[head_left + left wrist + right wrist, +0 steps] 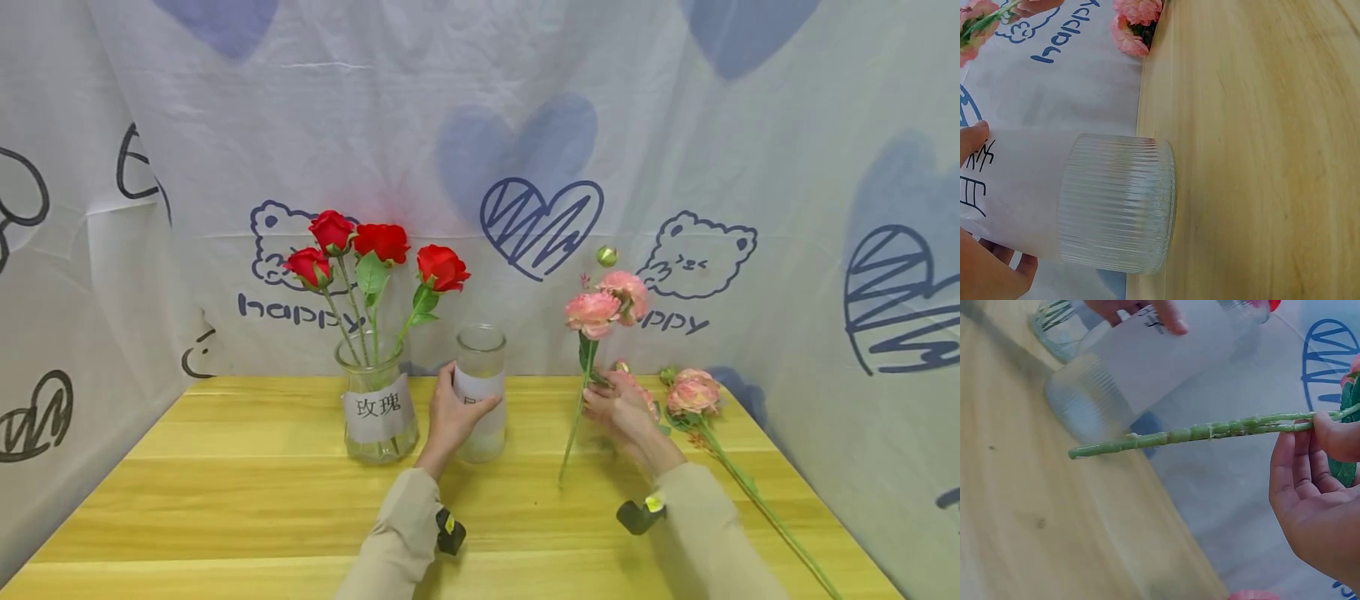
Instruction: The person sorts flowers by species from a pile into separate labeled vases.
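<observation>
A: Left hand (450, 417) wraps round the empty jar (480, 392), fingers curled on its paper label, thumb on the near side. Right hand (622, 408) pinches a pink flower stem (576, 425) between thumb and fingers.

B: Where does the jar stand?

A: Upright on the table (225, 483), near the back edge, about midway along it. Its lower part is ribbed clear glass, which the left wrist view shows resting flat on the wood (1260, 156).

B: And the pink flower?

A: It is held nearly upright, just right of the jar and apart from it. Two pink blooms (603, 304) and a green bud (606, 256) stand above the hand; the cut end hangs below, close over the table. In the right wrist view the green stem (1197, 432) runs out from the fingertips (1335, 434) towards the jar (1141, 375).

B: What else is on the table?

A: Left of the jar, touching or almost touching it, a vase (377, 408) with a label holds four red roses (375, 250). Towards the right edge, a second pink flower (693, 392) lies flat, its bloom near the back and its long stem running to the front right corner. A white cloth (525, 100) printed with blue hearts and bears hangs behind and at both sides.
</observation>
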`<act>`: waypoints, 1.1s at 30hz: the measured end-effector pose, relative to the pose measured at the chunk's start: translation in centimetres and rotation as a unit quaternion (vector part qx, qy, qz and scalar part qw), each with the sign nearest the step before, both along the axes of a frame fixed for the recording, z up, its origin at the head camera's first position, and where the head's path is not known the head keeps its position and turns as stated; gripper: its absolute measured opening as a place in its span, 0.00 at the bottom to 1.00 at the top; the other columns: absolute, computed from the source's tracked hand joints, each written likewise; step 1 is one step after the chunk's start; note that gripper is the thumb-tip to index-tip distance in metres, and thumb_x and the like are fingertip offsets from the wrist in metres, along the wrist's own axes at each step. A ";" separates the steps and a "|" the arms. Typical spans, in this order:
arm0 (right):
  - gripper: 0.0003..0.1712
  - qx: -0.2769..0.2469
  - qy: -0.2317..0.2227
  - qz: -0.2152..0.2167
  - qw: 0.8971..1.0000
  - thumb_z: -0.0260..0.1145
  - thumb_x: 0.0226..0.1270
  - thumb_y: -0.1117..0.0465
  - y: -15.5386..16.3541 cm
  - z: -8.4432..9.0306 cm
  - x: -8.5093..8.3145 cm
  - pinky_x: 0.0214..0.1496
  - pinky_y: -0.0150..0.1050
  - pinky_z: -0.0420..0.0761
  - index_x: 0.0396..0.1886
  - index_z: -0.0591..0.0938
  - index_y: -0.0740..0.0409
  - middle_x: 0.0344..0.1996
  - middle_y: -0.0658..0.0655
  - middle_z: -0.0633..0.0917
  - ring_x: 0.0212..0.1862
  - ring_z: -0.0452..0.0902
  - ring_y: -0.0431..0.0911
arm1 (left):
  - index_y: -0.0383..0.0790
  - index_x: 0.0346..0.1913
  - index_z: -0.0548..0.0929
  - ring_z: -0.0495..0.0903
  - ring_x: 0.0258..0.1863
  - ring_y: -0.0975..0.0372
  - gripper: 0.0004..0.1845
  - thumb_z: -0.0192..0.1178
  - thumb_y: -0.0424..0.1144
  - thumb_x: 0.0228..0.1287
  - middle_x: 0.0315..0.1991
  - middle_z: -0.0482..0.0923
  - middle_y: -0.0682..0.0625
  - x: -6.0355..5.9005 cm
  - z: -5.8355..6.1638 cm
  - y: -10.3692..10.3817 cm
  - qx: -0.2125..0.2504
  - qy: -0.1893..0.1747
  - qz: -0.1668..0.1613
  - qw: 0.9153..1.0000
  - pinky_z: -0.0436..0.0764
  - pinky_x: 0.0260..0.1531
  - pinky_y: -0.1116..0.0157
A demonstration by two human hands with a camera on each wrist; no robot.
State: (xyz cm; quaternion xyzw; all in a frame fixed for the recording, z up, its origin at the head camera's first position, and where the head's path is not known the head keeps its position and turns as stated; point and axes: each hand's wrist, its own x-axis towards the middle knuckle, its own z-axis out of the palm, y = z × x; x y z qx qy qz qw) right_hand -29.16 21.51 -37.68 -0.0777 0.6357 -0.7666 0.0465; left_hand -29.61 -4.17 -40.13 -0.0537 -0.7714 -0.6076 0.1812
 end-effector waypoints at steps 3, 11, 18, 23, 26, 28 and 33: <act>0.33 0.011 0.015 -0.013 1.000 0.51 0.72 0.74 0.0 1.0 -0.2 0.47 0.34 0.79 0.72 0.48 0.72 0.39 0.52 0.71 0.38 0.72 0.37 | 0.32 0.65 0.65 0.73 0.54 0.45 0.42 0.76 0.35 0.47 0.57 0.71 0.37 0.0 0.0 0.0 -0.002 -0.001 0.001 1.000 0.73 0.54 0.47; 0.33 0.009 0.046 -0.043 0.998 0.52 0.72 0.72 -1.0 4.0 -0.7 0.49 0.32 0.79 0.71 0.50 0.70 0.40 0.53 0.69 0.38 0.73 0.37 | 0.33 0.65 0.65 0.73 0.54 0.45 0.42 0.76 0.35 0.47 0.57 0.71 0.37 0.0 0.1 0.0 0.002 -0.001 0.003 1.000 0.73 0.54 0.47; 0.33 -0.007 0.042 -0.051 0.998 0.52 0.72 0.73 -2.4 6.6 -1.3 0.50 0.31 0.79 0.72 0.50 0.68 0.40 0.53 0.69 0.37 0.74 0.38 | 0.33 0.65 0.65 0.73 0.53 0.45 0.42 0.76 0.35 0.46 0.56 0.71 0.37 0.0 0.1 0.0 -0.001 -0.002 0.004 1.000 0.73 0.54 0.47; 0.21 -0.056 0.065 -0.056 0.995 0.51 0.71 0.76 -3.4 8.6 -1.9 0.46 0.31 0.80 0.60 0.63 0.61 0.33 0.50 0.73 0.35 0.75 0.39 | 0.33 0.65 0.65 0.73 0.54 0.45 0.43 0.76 0.34 0.46 0.57 0.71 0.37 0.0 -0.1 0.1 -0.001 -0.002 0.005 1.000 0.73 0.54 0.47; 0.18 -0.086 0.070 -0.059 0.992 0.51 0.70 0.76 -3.9 9.7 -2.3 0.45 0.31 0.80 0.54 0.65 0.56 0.32 0.50 0.74 0.36 0.75 0.40 | 0.33 0.65 0.65 0.73 0.53 0.45 0.43 0.76 0.35 0.46 0.56 0.71 0.37 0.0 -0.1 0.1 -0.001 -0.001 0.007 1.000 0.74 0.54 0.47; 0.18 -0.104 0.071 -0.060 0.990 0.52 0.70 0.75 -4.2 10.5 -2.4 0.43 0.31 0.80 0.54 0.65 0.54 0.32 0.50 0.74 0.36 0.75 0.40 | 0.33 0.65 0.65 0.73 0.53 0.45 0.43 0.76 0.35 0.46 0.56 0.71 0.37 -0.1 -0.1 0.1 -0.003 -0.001 0.007 1.000 0.74 0.53 0.47; 0.18 -0.160 0.067 -0.050 0.984 0.52 0.71 0.74 -4.9 12.0 -2.9 0.42 0.31 0.78 0.54 0.65 0.53 0.31 0.50 0.76 0.35 0.75 0.40 | 0.33 0.64 0.65 0.73 0.53 0.45 0.43 0.76 0.35 0.46 0.56 0.71 0.37 0.0 -0.1 0.1 -0.005 0.000 0.010 1.000 0.74 0.53 0.47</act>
